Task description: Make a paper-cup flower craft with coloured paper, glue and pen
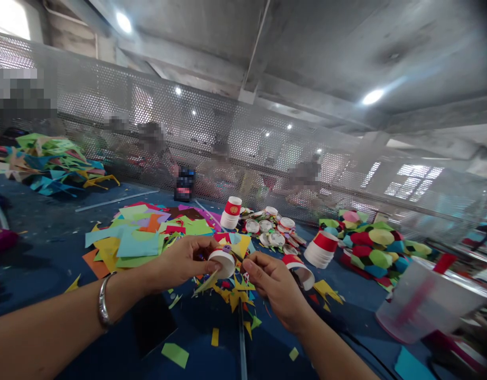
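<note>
Left hand (196, 257) and right hand (273, 282) half-curled

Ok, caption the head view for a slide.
Left hand holding a round white piece, right hand beside it, over paper scraps.

Ceiling lamp (373, 97) glares w/ streak — pic edges warped.

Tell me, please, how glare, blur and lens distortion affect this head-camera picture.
Head view: the upper-left corner burns out white; the right ceiling lamp flares into a streak; the translucent container near the right edge looks stretched; the perforated screen shows pixelated patches; left hand and right hand look fairly clear.
</note>
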`<action>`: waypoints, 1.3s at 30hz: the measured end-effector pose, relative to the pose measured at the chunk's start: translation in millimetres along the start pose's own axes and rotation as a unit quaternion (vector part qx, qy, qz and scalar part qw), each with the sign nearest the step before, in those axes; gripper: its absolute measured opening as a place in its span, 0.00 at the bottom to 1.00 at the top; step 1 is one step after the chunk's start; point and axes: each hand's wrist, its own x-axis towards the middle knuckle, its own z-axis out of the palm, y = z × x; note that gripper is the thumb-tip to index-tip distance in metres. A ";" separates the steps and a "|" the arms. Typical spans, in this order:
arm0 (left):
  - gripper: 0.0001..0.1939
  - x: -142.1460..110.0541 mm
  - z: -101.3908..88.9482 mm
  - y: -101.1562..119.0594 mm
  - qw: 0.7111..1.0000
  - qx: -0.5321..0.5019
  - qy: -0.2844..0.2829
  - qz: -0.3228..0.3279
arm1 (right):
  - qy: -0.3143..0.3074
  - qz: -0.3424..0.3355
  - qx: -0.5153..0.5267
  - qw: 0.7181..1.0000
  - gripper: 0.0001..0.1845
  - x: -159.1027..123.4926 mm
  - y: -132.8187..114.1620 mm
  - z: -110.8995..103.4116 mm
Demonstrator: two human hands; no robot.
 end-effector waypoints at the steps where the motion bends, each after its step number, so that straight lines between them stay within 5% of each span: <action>1: 0.11 0.1 -0.5 -0.2 1.000 0.006 -0.001 0.000 | 0.002 -0.002 -0.006 1.000 0.23 0.3 0.0 0.1; 17: 0.10 1.3 -3.4 0.1 0.999 0.044 -0.022 -0.008 | -0.008 -0.087 -0.122 0.989 0.20 3.0 3.3 -4.9; 26: 0.17 2.9 -7.2 -3.8 0.998 -0.051 -0.003 -0.022 | -0.002 -0.095 -0.130 0.987 0.18 3.1 4.2 -5.2; 39: 0.12 1.8 -6.6 -5.8 1.000 -0.019 0.000 -0.025 | -0.006 -0.096 -0.142 0.985 0.15 0.6 2.5 -3.8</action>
